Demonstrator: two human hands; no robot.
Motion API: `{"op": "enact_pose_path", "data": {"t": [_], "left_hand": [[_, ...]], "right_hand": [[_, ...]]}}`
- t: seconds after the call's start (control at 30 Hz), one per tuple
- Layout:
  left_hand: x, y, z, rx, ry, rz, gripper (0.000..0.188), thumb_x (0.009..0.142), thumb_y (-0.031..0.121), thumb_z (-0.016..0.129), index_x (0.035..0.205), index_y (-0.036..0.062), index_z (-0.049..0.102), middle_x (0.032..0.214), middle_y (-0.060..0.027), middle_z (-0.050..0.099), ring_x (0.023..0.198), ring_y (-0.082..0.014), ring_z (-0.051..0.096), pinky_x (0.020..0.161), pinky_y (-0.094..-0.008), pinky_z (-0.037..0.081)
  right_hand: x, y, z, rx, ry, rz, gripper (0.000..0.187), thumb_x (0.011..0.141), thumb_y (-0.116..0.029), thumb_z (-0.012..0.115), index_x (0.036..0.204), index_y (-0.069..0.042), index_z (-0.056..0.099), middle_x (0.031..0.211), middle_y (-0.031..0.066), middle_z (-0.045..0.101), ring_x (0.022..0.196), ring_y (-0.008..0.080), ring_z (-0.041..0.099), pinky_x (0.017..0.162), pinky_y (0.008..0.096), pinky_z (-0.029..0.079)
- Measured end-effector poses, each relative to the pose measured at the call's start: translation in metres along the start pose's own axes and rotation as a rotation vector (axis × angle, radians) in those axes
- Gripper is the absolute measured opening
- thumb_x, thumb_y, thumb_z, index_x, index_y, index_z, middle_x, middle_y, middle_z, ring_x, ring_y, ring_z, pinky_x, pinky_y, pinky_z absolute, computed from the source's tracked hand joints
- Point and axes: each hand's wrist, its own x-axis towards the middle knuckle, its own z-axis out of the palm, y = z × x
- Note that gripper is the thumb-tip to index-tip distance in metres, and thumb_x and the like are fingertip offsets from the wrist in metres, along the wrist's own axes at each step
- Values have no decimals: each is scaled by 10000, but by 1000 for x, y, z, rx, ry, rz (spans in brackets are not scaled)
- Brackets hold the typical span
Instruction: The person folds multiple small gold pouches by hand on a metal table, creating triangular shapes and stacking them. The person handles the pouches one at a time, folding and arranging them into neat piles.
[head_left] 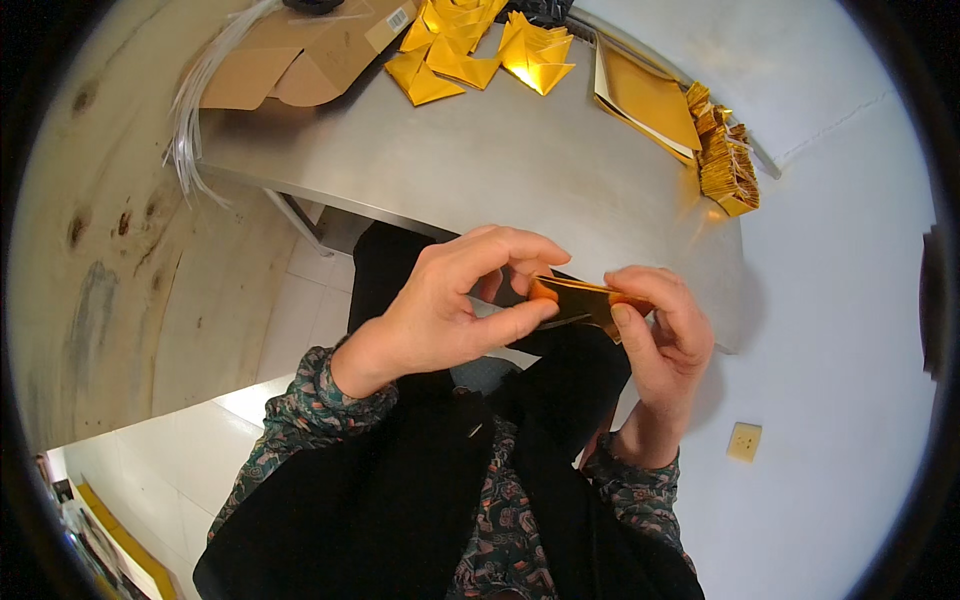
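Observation:
A small piece of folded gold foil paper (578,302) is held between my two hands, above my lap and the near edge of the table. My left hand (455,295) pinches its left end between thumb and fingers. At its right end, my right hand (665,320) grips it with the thumb in front and the fingers behind. The paper's top edge shows more than one layer. Part of it is hidden behind my fingertips.
On the metal table (480,150) lie folded gold paper pieces (455,50), a stack of gold sheets (645,95) and a bundle of folded gold strips (728,170). A cardboard box (310,60) and clear plastic strands (190,110) are at the far left. The wall (830,280) stands on the right.

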Motion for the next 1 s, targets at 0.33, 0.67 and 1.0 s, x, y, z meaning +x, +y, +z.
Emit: {"op": "enact_pose_path", "data": {"t": [0.33, 0.67, 1.0], "left_hand": [[-7, -8, 15, -216, 184, 45, 268, 751, 124, 868, 842, 65, 623, 723, 20, 549, 610, -52, 466, 544, -205, 380], [-10, 1, 5, -184, 179, 156, 233, 751, 84, 854, 799, 23, 634, 754, -59, 644, 609, -103, 548, 518, -242, 394], [-7, 1, 10, -209, 298, 189, 195, 838, 139, 792, 763, 58, 631, 678, -17, 614, 559, -73, 536, 488, -216, 375]], "right_hand": [[-8, -6, 27, 164, 78, -68, 205, 796, 73, 701, 982, 2, 653, 950, 131, 688, 853, 200, 653, 736, 267, 509], [-9, -5, 28, 246, 51, -91, 239, 752, 45, 730, 975, 8, 653, 915, 156, 691, 805, 225, 664, 711, 292, 515], [-17, 1, 30, 239, 93, -91, 277, 795, -11, 761, 1043, 15, 639, 977, 189, 708, 852, 258, 712, 795, 326, 557]]}}
